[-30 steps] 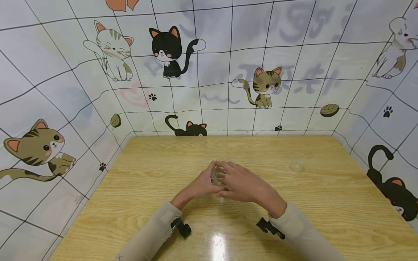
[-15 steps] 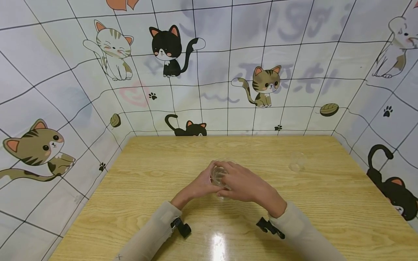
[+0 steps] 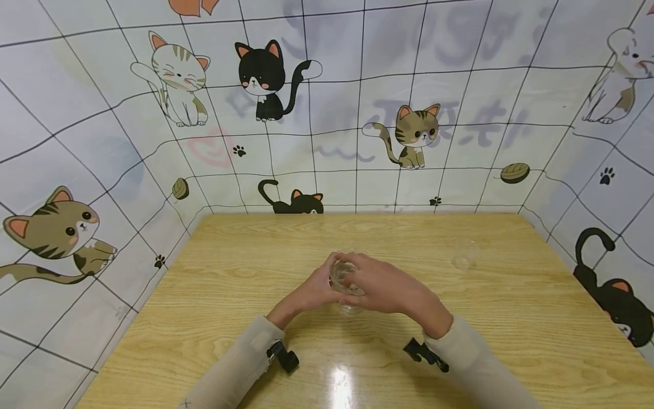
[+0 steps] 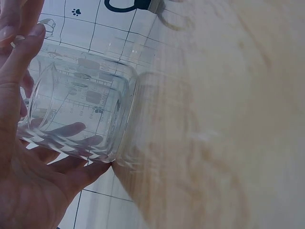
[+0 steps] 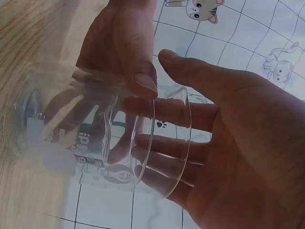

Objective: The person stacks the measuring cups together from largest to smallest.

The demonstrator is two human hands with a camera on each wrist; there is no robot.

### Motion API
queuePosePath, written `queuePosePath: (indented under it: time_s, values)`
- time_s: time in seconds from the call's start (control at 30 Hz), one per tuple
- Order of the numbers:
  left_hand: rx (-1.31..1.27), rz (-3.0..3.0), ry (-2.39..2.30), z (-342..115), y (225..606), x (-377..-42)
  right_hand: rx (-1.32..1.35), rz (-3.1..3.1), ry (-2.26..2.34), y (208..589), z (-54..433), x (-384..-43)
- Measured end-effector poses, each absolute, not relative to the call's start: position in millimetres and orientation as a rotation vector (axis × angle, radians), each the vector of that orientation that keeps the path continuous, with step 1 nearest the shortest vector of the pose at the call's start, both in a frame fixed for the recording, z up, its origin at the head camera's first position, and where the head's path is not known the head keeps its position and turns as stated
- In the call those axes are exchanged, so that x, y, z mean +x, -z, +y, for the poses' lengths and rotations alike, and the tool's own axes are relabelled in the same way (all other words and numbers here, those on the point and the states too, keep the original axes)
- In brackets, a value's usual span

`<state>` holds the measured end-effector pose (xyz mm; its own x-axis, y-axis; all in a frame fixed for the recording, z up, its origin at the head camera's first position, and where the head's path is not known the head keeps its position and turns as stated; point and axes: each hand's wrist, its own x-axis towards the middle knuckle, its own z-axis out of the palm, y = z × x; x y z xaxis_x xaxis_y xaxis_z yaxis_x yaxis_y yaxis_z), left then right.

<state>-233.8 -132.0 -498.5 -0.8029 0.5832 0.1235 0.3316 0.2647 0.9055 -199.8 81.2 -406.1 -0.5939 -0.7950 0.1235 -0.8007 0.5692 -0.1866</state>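
Two clear glass beakers, one nested in the other (image 3: 342, 276), stand between my hands near the table's middle. In the left wrist view the outer beaker (image 4: 95, 151) shows printed markings and its base is close to the tabletop. My left hand (image 3: 313, 288) wraps round its side, fingers curled behind the glass. My right hand (image 3: 385, 287) spans the upper end from the other side. In the right wrist view its fingers lie along the far side of the inner beaker's rim (image 5: 188, 124), while its thumb (image 5: 171, 55) stands a little apart.
Another clear glass vessel (image 3: 464, 258) stands farther back on the right of the wooden table (image 3: 245, 238). White cloth with cat drawings (image 3: 337, 130) encloses the back and sides. Black wrist mounts (image 3: 283, 357) sit on both sleeves.
My right hand has shifted slightly to the right, and more of the glass shows between my hands. The left hand has stayed in place.
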Motion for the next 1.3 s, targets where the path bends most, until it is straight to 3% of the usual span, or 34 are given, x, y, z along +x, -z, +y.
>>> queuePosePath:
  time_s: [0.37,0.9,1.3]
  values:
    - [0.744,2.311,-1.567,-129.2,495.7,-230.6,1.353,-2.584,-0.508,390.6,99.5,-209.4]
    - [0.763,2.281,-1.620,-126.2,497.6,-234.6,1.000,-2.653,-0.604,370.1,170.4,-241.2]
    - [0.752,2.284,-1.608,-126.0,497.4,-232.6,0.632,-2.904,-0.663,375.1,239.2,-263.9]
